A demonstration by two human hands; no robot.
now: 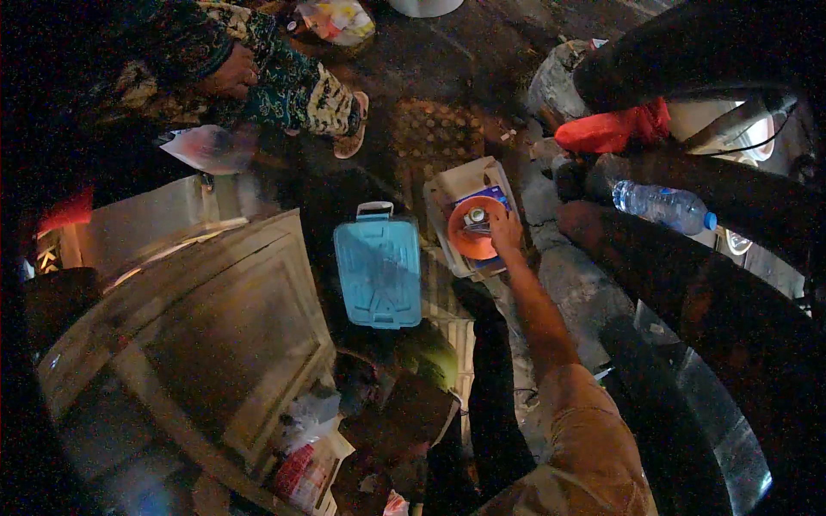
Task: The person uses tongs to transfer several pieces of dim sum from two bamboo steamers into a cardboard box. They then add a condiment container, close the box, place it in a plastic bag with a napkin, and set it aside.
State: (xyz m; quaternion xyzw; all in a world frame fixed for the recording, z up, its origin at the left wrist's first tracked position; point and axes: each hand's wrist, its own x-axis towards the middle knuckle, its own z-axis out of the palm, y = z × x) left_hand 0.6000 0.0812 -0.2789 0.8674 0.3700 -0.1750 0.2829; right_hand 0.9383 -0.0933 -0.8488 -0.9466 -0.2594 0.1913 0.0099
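My right hand (505, 226) grips the right rim of an orange plastic bowl (459, 235). Inside the bowl lie a small round, pale object (476, 215) and some small things too dim to name. The bowl is over a shallow, open cardboard box (444, 193). Under the bowl, part of a blue and purple packet (495, 193) shows in the box. Left of the box is a plastic container with a light blue lid (378, 274) and a white handle. My left hand is out of view.
A wooden cabinet or panel (239, 342) stands at left. A person's hand (232, 71) and sandalled foot (353, 129) are at upper left. To the right are a water bottle with a blue cap (664, 206) and a red cloth-like thing (610, 131). A plastic bag (314, 413) lies low left.
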